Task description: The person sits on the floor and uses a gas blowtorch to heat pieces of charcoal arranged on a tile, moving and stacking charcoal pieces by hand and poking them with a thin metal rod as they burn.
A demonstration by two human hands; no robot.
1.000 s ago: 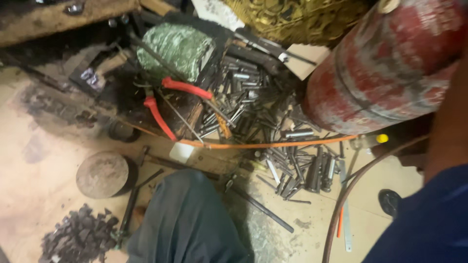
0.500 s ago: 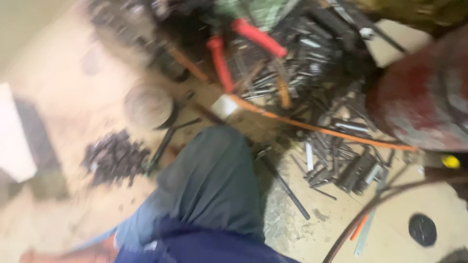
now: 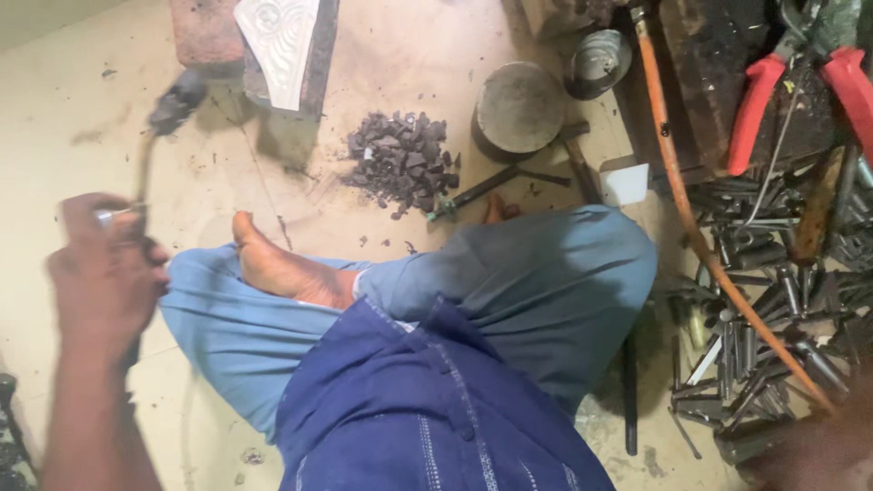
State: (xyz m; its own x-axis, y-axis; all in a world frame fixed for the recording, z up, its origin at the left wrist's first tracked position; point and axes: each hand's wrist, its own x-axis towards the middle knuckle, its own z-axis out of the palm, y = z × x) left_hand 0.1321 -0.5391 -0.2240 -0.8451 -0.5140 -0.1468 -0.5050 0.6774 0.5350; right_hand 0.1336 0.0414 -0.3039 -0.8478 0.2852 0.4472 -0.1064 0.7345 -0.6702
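My left hand [image 3: 105, 273] is at the left edge, blurred, closed around a thin curved metal rod tool whose dark head [image 3: 177, 98] points up toward a brick. My right hand [image 3: 818, 445] shows only as a dark blur at the bottom right corner, beside a heap of short metal rods and bolts [image 3: 773, 300]. What it holds is hidden. My crossed legs in blue trousers [image 3: 546, 282] and a bare foot [image 3: 282, 268] fill the middle of the view.
A pile of dark chunks [image 3: 400, 159] lies on the floor beyond my foot, next to a round metal block [image 3: 520, 107] and a small tin [image 3: 600, 59]. An orange hose [image 3: 691, 227] runs down the right. Red-handled cutters [image 3: 764, 100] lie top right. A white patterned piece [image 3: 277, 41] rests on a brick.
The view has swung left, away from the red gas cylinder and onto the bare floor. My left hand has come into view gripping the rod tool.
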